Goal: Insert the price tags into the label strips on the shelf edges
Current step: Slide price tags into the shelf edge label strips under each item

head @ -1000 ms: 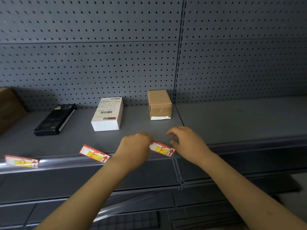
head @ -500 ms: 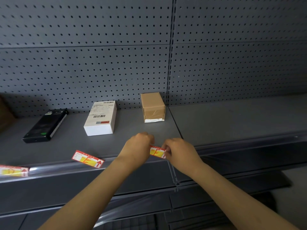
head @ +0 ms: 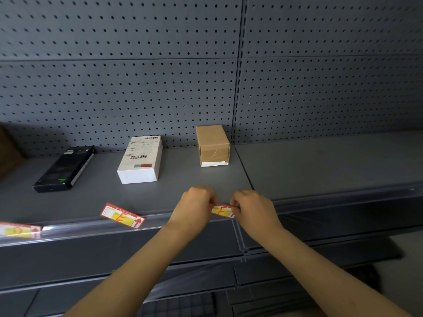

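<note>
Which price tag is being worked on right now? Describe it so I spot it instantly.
Find the brown box at the back of the grey shelf, then drop straight down to the front edge. There the left hand and right hand pinch a tag between them; the other two tags lie unheld further left.

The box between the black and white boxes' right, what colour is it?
Brown box, head view.

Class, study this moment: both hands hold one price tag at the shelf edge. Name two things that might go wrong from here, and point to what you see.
1. Left hand and right hand pinch the held price tag from both ends, so it may buckle rather than enter the label strip.
2. The loose price tag overhangs the shelf edge; a nudge from the left forearm might drop it.
</note>
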A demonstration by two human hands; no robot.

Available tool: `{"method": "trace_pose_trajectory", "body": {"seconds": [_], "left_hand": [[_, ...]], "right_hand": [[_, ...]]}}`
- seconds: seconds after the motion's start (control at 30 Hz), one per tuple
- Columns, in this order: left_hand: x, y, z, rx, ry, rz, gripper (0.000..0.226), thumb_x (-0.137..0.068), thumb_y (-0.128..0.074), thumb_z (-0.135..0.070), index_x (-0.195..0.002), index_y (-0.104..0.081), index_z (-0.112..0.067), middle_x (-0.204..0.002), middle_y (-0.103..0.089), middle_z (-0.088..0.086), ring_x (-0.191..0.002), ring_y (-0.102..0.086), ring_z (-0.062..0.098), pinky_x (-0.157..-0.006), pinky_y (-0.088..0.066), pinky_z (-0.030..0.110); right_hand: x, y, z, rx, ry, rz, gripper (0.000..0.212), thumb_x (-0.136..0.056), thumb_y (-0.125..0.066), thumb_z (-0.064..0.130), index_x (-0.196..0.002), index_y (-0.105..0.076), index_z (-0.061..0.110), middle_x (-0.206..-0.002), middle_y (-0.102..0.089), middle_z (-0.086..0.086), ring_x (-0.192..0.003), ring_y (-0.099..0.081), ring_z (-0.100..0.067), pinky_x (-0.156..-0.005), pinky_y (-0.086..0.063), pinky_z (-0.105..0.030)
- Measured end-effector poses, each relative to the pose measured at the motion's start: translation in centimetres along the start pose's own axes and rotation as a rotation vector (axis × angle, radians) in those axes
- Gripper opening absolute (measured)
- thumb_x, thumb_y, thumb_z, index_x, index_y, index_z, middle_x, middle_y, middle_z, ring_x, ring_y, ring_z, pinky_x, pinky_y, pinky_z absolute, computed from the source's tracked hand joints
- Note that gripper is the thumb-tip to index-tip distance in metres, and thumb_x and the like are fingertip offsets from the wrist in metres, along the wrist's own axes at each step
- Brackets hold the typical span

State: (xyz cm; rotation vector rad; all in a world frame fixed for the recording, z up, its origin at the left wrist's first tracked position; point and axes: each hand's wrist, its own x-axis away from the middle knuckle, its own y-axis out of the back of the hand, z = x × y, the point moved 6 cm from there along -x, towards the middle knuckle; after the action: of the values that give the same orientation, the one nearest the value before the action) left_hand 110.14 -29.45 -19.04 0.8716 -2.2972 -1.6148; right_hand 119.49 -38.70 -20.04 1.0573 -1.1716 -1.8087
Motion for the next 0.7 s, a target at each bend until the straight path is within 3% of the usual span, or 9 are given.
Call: {"method": "trace_pose_trajectory", "body": {"seconds": [0.37,0.53,0.7], "left_hand": [[0.61,0.15,0.17,0.059,0.019,-0.043,0.018,-0.084,-0.06,-0.008,-0.084,-0.072,-0.021,-0.089,-0.071,-0.001,-0.079,-0.066,0.02,-0.074,-0.058,0.035],[0.8,-0.07,0.42,-0.038,0.042,-0.035,0.019,-0.087,-0.056,-0.013,-0.088,-0.071,-0.024,-0.095,-0.07,-0.003,-0.084,-0.066,0.021,-0.075,-0.056,0.035],[1.07,-0.53,0.48,-0.153,0.006,-0.015,0.02,-0.091,-0.057,-0.013,-0.101,-0.07,-0.024,-0.106,-0.061,0.0,-0.09,-0.062,0.021,-0.073,-0.051,0.028]], "right_hand": [[-0.36,0.46,-0.01,0.005,0.051,0.039,0.006,-0.085,-0.058,0.015,-0.087,-0.063,0.016,-0.093,-0.061,0.0,-0.086,-0.054,-0.015,-0.063,-0.038,-0.024],[-0.31,0.43,0.42,0.049,0.114,0.031,0.012,-0.087,-0.054,0.01,-0.093,-0.065,0.013,-0.096,-0.063,-0.003,-0.089,-0.055,-0.019,-0.067,-0.041,-0.027],[-0.47,-0.21,0.56,0.09,0.201,0.026,0.013,-0.081,-0.063,0.005,-0.088,-0.068,0.014,-0.088,-0.063,-0.002,-0.083,-0.056,-0.019,-0.065,-0.049,-0.031]]}}
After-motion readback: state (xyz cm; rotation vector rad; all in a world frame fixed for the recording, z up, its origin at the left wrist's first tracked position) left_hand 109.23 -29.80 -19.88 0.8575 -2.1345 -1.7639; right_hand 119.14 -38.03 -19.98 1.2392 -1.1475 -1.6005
